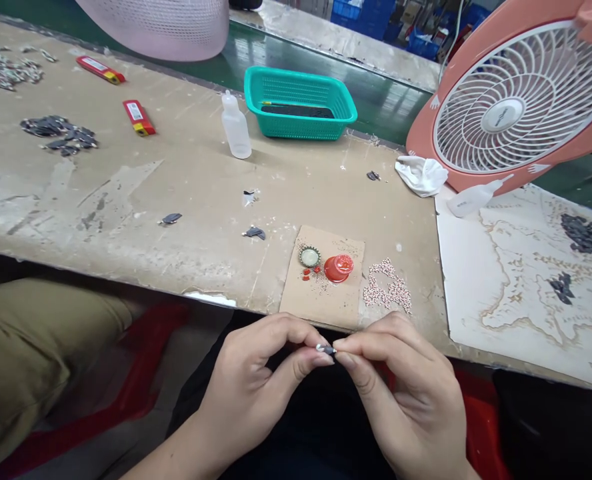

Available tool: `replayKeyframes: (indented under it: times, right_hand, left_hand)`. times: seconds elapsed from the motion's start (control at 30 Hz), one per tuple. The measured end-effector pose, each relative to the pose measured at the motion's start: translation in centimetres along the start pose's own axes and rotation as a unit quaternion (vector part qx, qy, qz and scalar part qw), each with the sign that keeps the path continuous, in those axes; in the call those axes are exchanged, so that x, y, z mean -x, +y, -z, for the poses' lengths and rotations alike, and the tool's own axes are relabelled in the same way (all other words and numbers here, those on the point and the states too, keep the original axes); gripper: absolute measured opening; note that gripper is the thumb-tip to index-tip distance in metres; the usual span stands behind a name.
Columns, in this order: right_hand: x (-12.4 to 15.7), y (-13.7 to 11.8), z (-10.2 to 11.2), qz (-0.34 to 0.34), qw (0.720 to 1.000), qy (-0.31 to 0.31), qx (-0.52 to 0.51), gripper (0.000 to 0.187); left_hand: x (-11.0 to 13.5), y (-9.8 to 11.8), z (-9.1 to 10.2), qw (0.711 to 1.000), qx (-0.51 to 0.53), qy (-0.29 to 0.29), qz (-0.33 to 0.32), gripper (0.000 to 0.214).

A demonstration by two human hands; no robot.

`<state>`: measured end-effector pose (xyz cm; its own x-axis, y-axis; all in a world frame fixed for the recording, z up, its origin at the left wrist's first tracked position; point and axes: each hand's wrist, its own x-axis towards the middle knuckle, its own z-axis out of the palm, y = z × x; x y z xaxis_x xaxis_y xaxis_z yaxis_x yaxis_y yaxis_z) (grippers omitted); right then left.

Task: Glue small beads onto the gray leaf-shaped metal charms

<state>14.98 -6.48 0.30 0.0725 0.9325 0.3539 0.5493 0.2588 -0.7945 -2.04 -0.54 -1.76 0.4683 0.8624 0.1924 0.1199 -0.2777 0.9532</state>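
Note:
Between the thumb and forefinger of my left hand (pixel 271 370) is a small dark grey piece (pixel 328 349) with a white end. My right hand (pixel 401 383) is closed in a pinch at the piece's right tip; whatever sits between those fingertips is too small to make out. Both hands are just off the table's front edge. Beyond them a square of cardboard (pixel 321 307) carries a bottle cap (pixel 309 257), a small red cup (pixel 339 268) and red crumbs. Many tiny pinkish beads (pixel 387 288) lie to its right.
A squeeze bottle (pixel 236 127) and a green basket (pixel 301 125) stand at the back. A pink fan (pixel 506 117) is at right, near a white cloth (pixel 421 175) and dark pieces (pixel 583 233). More dark pieces (pixel 59 133) and red-yellow tools (pixel 139 118) lie left. Someone's leg (pixel 41 353) shows lower left.

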Motion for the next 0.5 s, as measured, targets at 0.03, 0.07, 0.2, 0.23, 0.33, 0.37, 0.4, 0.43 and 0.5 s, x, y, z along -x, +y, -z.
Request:
replayKeyframes:
  times: [0.03,0.07,0.2,0.23,0.33,0.37,0.4,0.43,0.5]
  right_hand:
    - [0.0,0.0,-0.1,0.0,1.0,0.0,-0.003,0.013]
    - [0.0,-0.1,-0.2,-0.001,1.0,0.001,-0.005,0.013]
    - [0.2,-0.1,-0.5,0.0,1.0,0.004,-0.013,0.012]
    - [0.2,0.0,-0.5,0.001,1.0,0.003,-0.015,0.012]
    - [0.1,0.2,-0.8,0.0,1.0,-0.007,-0.02,0.013]
    - [0.1,0.3,-0.9,-0.002,1.0,-0.011,-0.019,0.014]
    - [0.1,0.4,-1.0,-0.003,1.0,-0.013,-0.017,0.016]
    - [0.0,0.4,-1.1,-0.002,1.0,-0.011,-0.012,0.02]
    - [0.1,0.6,-1.2,0.005,1.0,0.001,0.006,0.028]
  left_hand:
    - [0.0,0.0,0.0,1.0,-0.008,-0.006,-0.009,0.013]
    - [0.0,-0.1,0.1,1.0,-0.014,-0.01,-0.02,0.014]
    - [0.1,-0.2,0.1,0.998,-0.03,-0.016,-0.057,0.016]
    - [0.1,-0.2,0.1,0.998,-0.036,-0.017,-0.058,0.016]
    - [0.1,-0.3,0.4,0.997,-0.049,-0.027,-0.046,0.014]
    - [-0.1,-0.5,0.7,0.997,-0.053,-0.031,-0.043,0.014]
    - [-0.3,-0.6,1.2,0.997,-0.063,-0.026,-0.043,0.013]
    - [-0.7,-0.8,1.9,0.995,-0.085,-0.005,-0.044,0.011]
    - [-1.6,-1.2,3.9,0.981,-0.171,0.081,-0.033,0.005]
